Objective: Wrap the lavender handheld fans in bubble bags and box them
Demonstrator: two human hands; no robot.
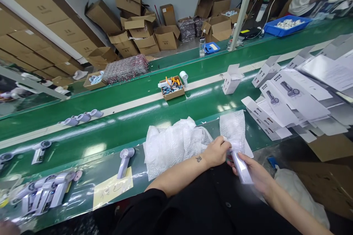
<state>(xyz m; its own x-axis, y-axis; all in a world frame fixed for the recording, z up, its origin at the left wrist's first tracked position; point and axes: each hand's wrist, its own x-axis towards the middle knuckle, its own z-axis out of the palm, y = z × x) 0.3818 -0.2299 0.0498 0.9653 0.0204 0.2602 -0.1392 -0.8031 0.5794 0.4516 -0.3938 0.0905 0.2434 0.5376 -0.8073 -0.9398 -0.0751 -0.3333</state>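
Note:
My right hand (pixel 255 172) is wrapped round the pale purple handle of a handheld fan (pixel 242 172), close in front of my body. The fan's head end goes into a clear bubble-wrap bag (pixel 233 126). At the bag's open end, my left hand (pixel 217 151) is closed on its edge. Left of the bag lies a pile of bubble-wrap bags (pixel 172 147), partly behind my left forearm. Another purple handheld fan (pixel 125 161) rests on the near ledge, overlapping a piece of yellowish paper (pixel 113 189) with handwriting.
Printed white boxes (pixel 289 95) are piled at the right. A green conveyor belt (pixel 132 125) crosses ahead, with a small parts box (pixel 173 90) on its divider. Several fans (pixel 46 191) lie at the lower left, near another person's hand (pixel 9 227). Cardboard cartons (pixel 140 33) stand behind.

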